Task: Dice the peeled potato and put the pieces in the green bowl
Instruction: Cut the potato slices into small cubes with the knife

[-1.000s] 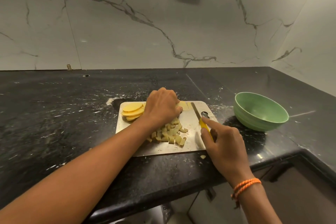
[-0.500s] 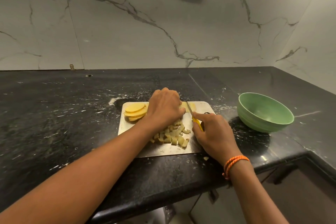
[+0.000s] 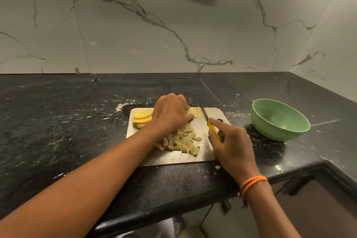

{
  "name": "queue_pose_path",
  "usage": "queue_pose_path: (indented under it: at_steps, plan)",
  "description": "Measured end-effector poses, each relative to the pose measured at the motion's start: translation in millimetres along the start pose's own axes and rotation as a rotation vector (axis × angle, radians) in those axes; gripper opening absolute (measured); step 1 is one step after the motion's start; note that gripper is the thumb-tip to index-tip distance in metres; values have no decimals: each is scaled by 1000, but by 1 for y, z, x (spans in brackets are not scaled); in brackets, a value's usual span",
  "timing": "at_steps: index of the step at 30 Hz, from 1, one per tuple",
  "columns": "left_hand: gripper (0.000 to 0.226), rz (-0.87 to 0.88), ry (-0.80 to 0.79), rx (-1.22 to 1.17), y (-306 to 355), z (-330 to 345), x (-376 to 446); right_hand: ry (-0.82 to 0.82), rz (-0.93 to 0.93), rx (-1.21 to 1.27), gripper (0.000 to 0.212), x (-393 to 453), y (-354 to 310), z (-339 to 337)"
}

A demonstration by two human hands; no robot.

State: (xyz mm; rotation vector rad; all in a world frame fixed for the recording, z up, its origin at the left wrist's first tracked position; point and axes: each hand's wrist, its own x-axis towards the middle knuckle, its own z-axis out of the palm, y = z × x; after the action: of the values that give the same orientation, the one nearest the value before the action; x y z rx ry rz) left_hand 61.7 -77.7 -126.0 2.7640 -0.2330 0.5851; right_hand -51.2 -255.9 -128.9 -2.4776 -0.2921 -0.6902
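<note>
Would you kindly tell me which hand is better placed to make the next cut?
The right hand: it already grips the yellow-handled knife, blade beside the potato slices that the left hand steadies.

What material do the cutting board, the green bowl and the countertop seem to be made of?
Cutting board: probably stainless steel, since it is thin, grey and dully reflective. Green bowl: a matte, ribbed outer wall suggests plastic or melamine, but glazed ceramic is possible. Countertop: polished black stone, likely granite, with white flecks and glossy highlights.
</note>
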Motion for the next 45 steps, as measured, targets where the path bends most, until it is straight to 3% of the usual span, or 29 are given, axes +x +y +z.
queue_pose_path:
  at_steps: [10, 15, 20, 27, 37, 45]
  plan:
    - [34, 0, 6, 6, 4, 1, -2, -168, -11, -104, 38, 28, 0, 18]
    - [33, -12, 22, 12, 4, 1, -3, -170, -30, -76, 31, 1, -1, 3]
    - [32, -38, 45, 43, 2, 1, -1, -136, -11, -24, 39, -26, 1, -13]
    - [37, -14, -9, -57, -2, -3, -1, -13, -26, -3, 37, 3, -7, -4]
    - [30, -71, -20, -85, -2, -2, 1, -155, -46, -111, 29, 30, -11, 27]
    - [31, -74, 0, -57, 2, -2, -2, -163, -56, -53, 38, -11, -4, 3]
